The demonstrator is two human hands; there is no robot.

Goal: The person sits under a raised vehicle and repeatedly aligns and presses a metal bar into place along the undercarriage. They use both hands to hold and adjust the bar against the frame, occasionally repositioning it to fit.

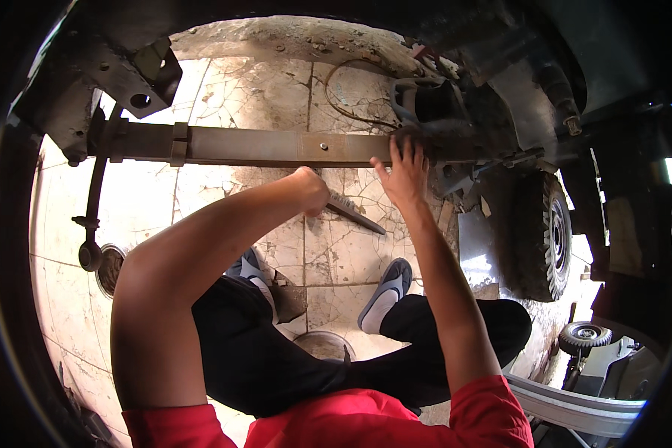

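A brown leaf spring runs across the view in front of me, with a metal clip band around its left part and a bolt head in its middle. My left hand is just below the spring, closed around what looks like a wire brush. Its bristles show beside my fingers, and its dark bar points down to the right. Farther right, my right hand lies against the spring with fingers stretched out, its fingertips at a dark part on the spring. It grips nothing that I can see.
A dark steel bracket hangs at the upper left. A shackle-like rod drops below the spring's left end. To the right stands a wheel with a knobby tyre. Cracked tiles cover the floor around my feet; a round metal piece lies between them.
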